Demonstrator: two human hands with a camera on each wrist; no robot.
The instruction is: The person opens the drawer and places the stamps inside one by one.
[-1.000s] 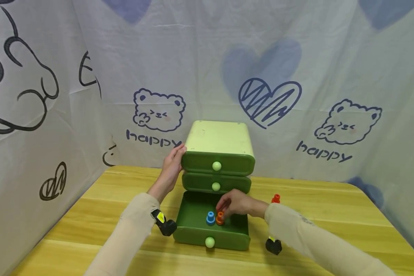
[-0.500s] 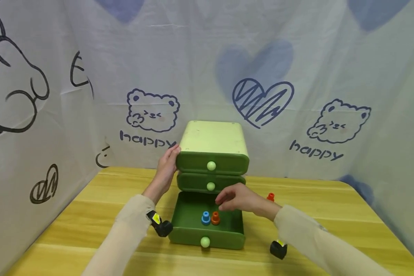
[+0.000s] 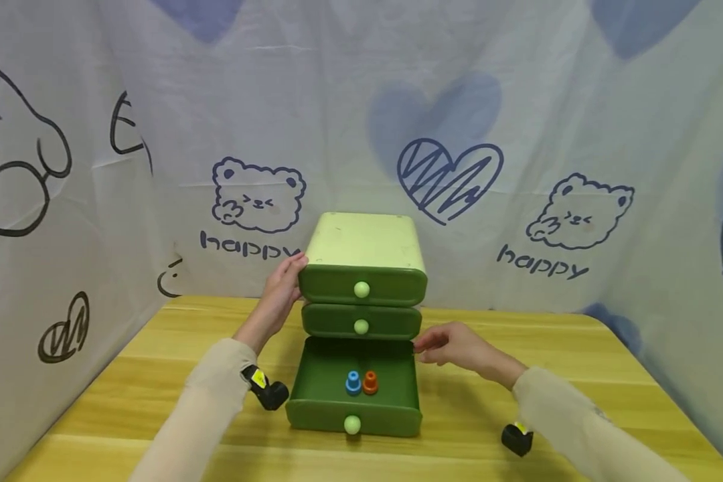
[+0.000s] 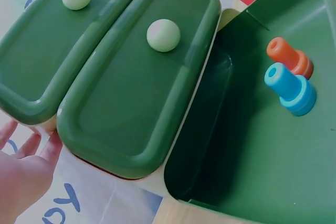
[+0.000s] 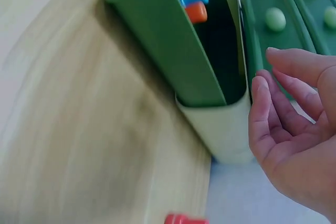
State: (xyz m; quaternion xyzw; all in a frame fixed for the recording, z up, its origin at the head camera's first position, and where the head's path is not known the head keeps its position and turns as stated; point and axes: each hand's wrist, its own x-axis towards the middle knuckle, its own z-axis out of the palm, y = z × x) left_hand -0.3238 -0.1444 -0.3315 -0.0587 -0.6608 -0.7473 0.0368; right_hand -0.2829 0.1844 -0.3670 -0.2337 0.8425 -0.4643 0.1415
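A small three-drawer cabinet [image 3: 366, 241] with a pale yellow-green top has its bottom drawer [image 3: 354, 420] pulled out. Inside that drawer a blue stepped peg [image 3: 353, 383] and an orange stepped peg [image 3: 370, 382] stand upright side by side. My left hand [image 3: 282, 284] rests its extended fingers against the cabinet's left side, near the top drawer [image 3: 331, 284]. Just right of the open drawer hovers my right hand [image 3: 458, 347], fingers loosely bent with nothing between them. A red peg [image 5: 186, 219] shows at the lower edge of the right wrist view; the head view has it hidden.
The middle drawer [image 3: 331, 321] is closed, as is the top one; each has a round pale knob. Wooden tabletop [image 3: 578, 388] extends around the cabinet. A printed cloth [image 3: 349, 100] hangs close behind it.
My right hand has let go of the orange peg, lifted out of the drawer and moved right past its side. The left hand stays on the cabinet. The head view has shifted slightly.
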